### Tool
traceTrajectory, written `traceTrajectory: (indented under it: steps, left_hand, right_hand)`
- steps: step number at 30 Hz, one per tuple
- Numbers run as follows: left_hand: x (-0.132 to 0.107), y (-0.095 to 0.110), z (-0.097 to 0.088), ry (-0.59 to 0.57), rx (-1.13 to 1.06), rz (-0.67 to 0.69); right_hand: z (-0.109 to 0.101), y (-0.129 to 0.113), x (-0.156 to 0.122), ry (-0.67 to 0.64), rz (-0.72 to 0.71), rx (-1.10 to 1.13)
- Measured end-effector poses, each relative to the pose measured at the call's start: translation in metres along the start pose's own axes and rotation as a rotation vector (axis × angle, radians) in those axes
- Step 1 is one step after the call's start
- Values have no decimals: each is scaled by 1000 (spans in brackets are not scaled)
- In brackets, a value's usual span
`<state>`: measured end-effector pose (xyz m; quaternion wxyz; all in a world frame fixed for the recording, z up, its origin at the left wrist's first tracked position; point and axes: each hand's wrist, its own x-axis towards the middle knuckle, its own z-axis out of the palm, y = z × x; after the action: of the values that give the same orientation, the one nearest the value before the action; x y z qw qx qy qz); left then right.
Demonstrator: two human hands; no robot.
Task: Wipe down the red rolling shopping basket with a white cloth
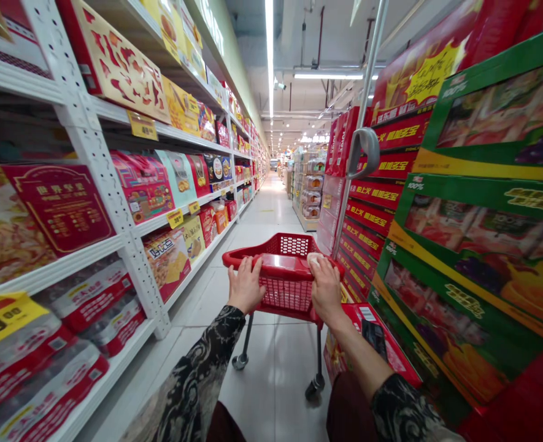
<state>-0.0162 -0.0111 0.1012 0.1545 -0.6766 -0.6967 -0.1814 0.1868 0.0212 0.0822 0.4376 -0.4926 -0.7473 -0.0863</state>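
Note:
A small red plastic shopping cart stands right in front of me, with its basket walls pierced by holes. My left hand rests on the left part of the cart's handle, its fingers curled over the bar. On the right end of the same bar, my right hand is closed. A crumpled whitish thing, like a tissue, shows at its fingers. What lies inside the basket, if anything, is hidden from this angle.
White shelves with boxed goods and packed bottles line the left side. Stacked green gift boxes and red drink cartons rise close on the right, beside a metal pole. The tiled aisle runs straight ahead.

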Motion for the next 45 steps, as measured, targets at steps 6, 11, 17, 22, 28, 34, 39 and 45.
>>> traceTrajectory:
  steps: [6,11,17,22,28,34,39,45]
  left_hand:
    - [-8,11,-11,3,45,-1]
    - [-19,9,-17,32,50,31]
    - [-33,-9,-9,118,-21,57]
    - [-37,-6,-1,161,-77,58]
    - [-38,-10,1,162,-69,63]
    - [-38,-18,2,120,-135,113]
    - [-33,-22,6,94,-184,131]
    - [-29,-30,4,47,-249,157]
  right_hand:
    - [20,-47,10,-36,-16,22]
    - [21,-48,0,-20,-230,60]
    - [0,-17,-7,-8,-178,28]
    - [8,-57,11,-131,-131,85]
    - [18,-85,12,-207,-293,127]
    - [-1,-52,19,-167,-81,25]
    - [15,-79,19,-185,-132,92]
    - [32,-95,29,-209,-202,138]
